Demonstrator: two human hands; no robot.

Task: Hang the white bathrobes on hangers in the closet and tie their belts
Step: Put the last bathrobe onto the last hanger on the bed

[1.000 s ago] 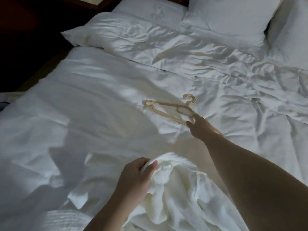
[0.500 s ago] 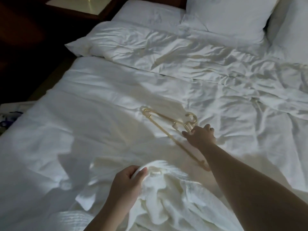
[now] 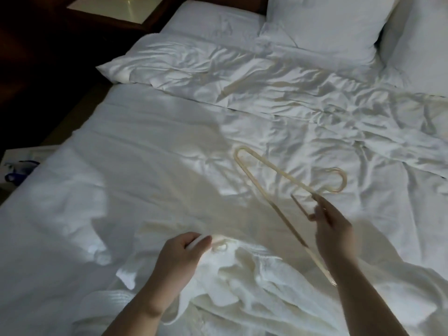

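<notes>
Two hands are at work in the lower half of the head view, both yours. Your left hand (image 3: 184, 253), low and just left of centre, has its fingers curled round a bunched fold of the white bathrobe (image 3: 242, 287), gripping it near what looks like the collar edge. The robe lies crumpled on the bed (image 3: 121, 166), spreading across the bottom of the frame from centre to lower right, with a ribbed part of it showing at the bottom left of centre.

Your right hand (image 3: 332, 226), right of centre, pinches the pale plastic hanger (image 3: 266, 187) at its neck, thumb and fingers closed on the small inner loop just under the hook. The hook curves toward the right of the frame, one shoulder end points to the upper left, and the long bar runs down to the lower right, passing behind your forearm. You cannot tell from this view whether the hanger's far end touches the sheet or hangs above it.

Crumpled white bedding covers most of the frame. A folded-back duvet (image 3: 218, 69) crosses the upper middle, and two pillows (image 3: 327, 25) stand at the top right. A dark bedside table (image 3: 116, 8) with a light top sits at the upper left corner. At the left edge, a white bag with blue markings (image 3: 17, 170) lies beside the bed.
</notes>
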